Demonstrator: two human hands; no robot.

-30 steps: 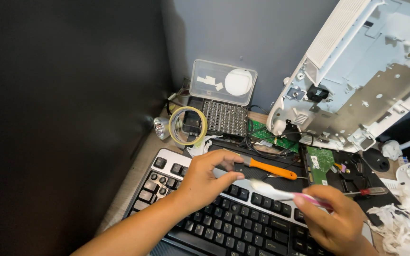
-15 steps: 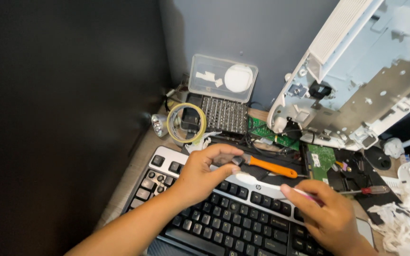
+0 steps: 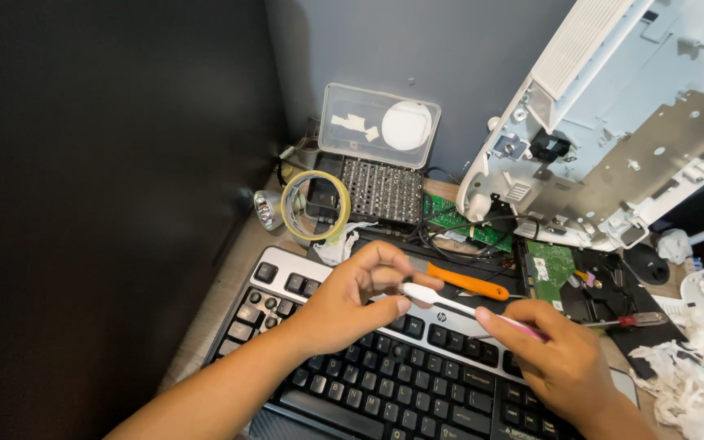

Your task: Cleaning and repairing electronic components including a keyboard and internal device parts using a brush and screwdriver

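Cluttered desk, clear lidded box (image 3: 379, 124) at back, both hands (image 3: 350, 301) gripping white toothbrush (image 3: 442, 301) over keyboard (image 3: 385, 375)

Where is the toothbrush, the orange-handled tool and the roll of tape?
toothbrush (image 3: 442, 303), head view, white neck near the head.
orange-handled tool (image 3: 470, 284), head view, middle of the orange handle.
roll of tape (image 3: 288, 213), head view, left rim.

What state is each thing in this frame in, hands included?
left hand: pinching the toothbrush head.
right hand: gripping the toothbrush handle.
toothbrush: held level above the keyboard.
keyboard: flat on the desk, under both hands.
orange-handled tool: lying flat, untouched.
clear bit case: lid propped open.
tape roll: standing on edge.
white device casing: opened, metal frame exposed.
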